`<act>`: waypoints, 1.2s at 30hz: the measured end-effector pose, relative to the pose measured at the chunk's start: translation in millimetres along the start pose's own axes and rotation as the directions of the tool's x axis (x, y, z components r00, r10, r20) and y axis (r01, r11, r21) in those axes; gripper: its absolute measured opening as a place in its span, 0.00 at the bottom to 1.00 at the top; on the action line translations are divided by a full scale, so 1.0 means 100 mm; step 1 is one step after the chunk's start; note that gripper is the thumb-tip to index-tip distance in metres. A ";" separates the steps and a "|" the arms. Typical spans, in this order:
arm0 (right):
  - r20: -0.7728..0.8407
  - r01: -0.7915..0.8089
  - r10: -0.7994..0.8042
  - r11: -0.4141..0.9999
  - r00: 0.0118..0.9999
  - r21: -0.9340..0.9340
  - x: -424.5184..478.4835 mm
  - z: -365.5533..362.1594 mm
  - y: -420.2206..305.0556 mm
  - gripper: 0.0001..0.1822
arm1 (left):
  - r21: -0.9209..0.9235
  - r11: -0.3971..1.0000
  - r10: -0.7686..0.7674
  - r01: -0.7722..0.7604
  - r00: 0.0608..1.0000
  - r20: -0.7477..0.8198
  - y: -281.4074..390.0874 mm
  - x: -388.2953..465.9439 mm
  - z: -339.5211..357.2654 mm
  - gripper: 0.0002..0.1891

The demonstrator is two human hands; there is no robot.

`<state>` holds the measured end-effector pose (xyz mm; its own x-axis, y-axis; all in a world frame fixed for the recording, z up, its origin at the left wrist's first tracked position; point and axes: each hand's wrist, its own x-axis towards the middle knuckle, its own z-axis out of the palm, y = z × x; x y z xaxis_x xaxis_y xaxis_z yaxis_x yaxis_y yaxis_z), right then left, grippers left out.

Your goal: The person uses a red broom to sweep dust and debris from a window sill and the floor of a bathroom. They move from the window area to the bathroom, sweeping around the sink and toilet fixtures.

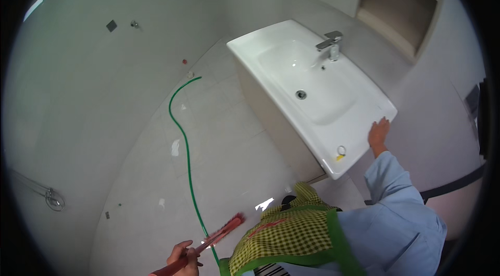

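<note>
My left hand [184, 257] is wrapped around the handle of a red long-handled brush [225, 230], low in the picture. Its bristled head points up and right, over the tiled floor and across a green hose [188, 159]. My right hand [379, 133] rests on the near right rim of a white ceramic washbasin [273, 37], fingers spread and holding nothing. Close to that hand, on the basin's flat ledge, lie a small clear ring-shaped item [341, 150] and a small yellow piece [340, 157]. A chrome faucet [333, 45] stands at the basin's back.
Below the basin is a vanity cabinet [269, 131]. A wall cabinet [394, 10] with open shelves juts out above the faucet. Wall fittings include a pipe outlet [134, 24] and a shower head [54, 200]. A white floor-level fitting [190, 75] sits near the hose end.
</note>
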<state>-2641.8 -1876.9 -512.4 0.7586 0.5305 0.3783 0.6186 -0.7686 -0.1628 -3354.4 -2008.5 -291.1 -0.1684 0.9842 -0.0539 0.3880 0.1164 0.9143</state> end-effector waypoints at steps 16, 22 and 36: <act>0.016 0.015 -0.018 0.977 1.000 0.214 -0.05 -0.03 0.09 0.28 | -0.052 0.998 -0.020 0.031 0.980 0.197 0.64 2.80 0.19 0.08; 0.089 -0.010 0.008 1.000 0.996 0.022 -0.02 -0.05 0.31 0.29 | -0.115 0.977 0.210 -0.180 0.909 0.360 0.57 3.71 0.36 0.10; -0.160 0.448 -0.576 0.403 0.802 0.798 0.03 -1.02 -5.00 0.27 | -0.168 0.879 0.460 -0.447 0.696 0.552 0.78 5.80 0.44 0.12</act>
<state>-2970.0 -1527.3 -336.9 0.2195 0.8107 0.5427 0.7527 0.2131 -0.6229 -3381.8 -1422.5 -269.2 0.5615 0.8116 0.1610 0.2637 -0.3600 0.8949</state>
